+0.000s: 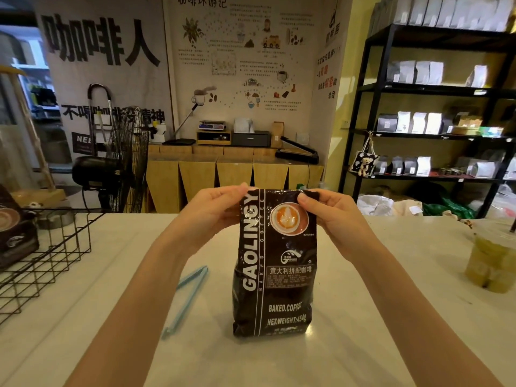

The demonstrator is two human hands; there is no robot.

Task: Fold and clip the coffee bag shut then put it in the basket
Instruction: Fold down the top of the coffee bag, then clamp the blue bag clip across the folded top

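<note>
A dark brown coffee bag (275, 275) with white "GAOLINGY" lettering stands upright on the white table (377, 317). My left hand (212, 210) pinches its top left corner. My right hand (332, 216) pinches the top right corner, where the top edge is bent over. A long light-blue clip (185, 298) lies flat on the table to the left of the bag, untouched. At the far left stands a black wire basket (53, 261) with another coffee bag (14, 227) in it.
A clear plastic cup with a greenish drink (492, 261) stands at the right of the table. Beyond the far table edge are a black fan (122, 160), a wooden counter and black shelves with bags.
</note>
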